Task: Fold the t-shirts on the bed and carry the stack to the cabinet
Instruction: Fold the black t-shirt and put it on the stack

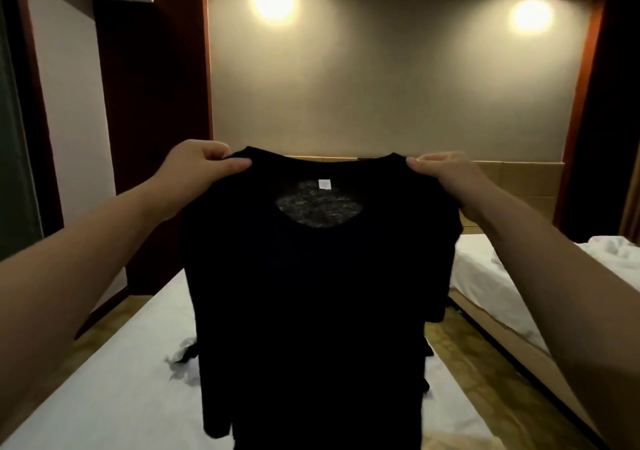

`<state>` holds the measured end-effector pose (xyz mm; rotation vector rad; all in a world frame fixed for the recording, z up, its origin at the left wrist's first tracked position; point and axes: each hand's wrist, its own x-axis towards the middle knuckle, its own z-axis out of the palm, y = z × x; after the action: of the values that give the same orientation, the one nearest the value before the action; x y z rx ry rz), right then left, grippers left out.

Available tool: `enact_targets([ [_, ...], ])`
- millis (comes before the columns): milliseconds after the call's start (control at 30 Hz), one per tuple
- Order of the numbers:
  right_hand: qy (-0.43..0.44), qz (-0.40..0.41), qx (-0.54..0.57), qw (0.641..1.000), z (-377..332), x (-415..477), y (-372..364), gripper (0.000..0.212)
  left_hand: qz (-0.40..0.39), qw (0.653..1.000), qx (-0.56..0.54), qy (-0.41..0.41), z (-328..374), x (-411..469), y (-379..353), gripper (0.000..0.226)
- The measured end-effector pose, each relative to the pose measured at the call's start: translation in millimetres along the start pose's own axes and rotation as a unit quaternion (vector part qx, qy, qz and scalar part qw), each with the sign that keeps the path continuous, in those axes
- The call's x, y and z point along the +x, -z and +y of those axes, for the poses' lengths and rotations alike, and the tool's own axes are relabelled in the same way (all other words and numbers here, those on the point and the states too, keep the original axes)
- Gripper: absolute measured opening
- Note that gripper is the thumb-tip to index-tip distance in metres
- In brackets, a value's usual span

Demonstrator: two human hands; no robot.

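A black t-shirt [311, 294] hangs in the air in front of me, its collar with a small white label facing me. My left hand [201, 169] pinches its left shoulder and my right hand [446, 179] pinches its right shoulder, both arms stretched forward. The shirt hangs down over the white bed [114, 390] below and hides most of the mattress behind it. A crumpled dark and pale item [183, 359] lies on the bed by the shirt's left edge; I cannot tell what it is.
A second bed [491, 287] with rumpled white bedding stands to the right, across a narrow strip of patterned floor [464, 356]. Dark wooden panels [156, 103] stand at the left, a plain wall with two lamps ahead.
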<state>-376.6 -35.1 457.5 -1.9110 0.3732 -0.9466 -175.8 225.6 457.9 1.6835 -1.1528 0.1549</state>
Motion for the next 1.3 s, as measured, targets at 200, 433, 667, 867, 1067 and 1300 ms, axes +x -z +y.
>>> enact_targets([
  [200,-0.142,0.058,0.045,0.987,24,0,-30,0.023,-0.039,0.987,-0.074,0.135,-19,-13,-32,0.025],
  [433,-0.183,0.062,0.239,0.952,31,-96,-112,0.010,0.080,0.944,-0.255,0.195,-7,-80,-108,0.020],
  [667,-0.080,0.096,0.090,0.988,55,-169,-170,0.010,0.177,0.976,0.010,0.127,-27,-153,-147,0.012],
  [867,-0.046,0.085,-0.067,0.993,58,-179,-175,0.015,0.154,0.978,0.081,0.113,-30,-162,-144,0.019],
  [1067,0.034,0.055,-0.160,0.985,55,-185,-177,0.024,0.130,0.983,0.047,0.120,-32,-162,-139,0.027],
  [1300,0.012,0.051,-0.042,0.998,65,-188,-183,0.032,0.095,0.977,-0.050,0.186,-32,-160,-136,0.023],
])
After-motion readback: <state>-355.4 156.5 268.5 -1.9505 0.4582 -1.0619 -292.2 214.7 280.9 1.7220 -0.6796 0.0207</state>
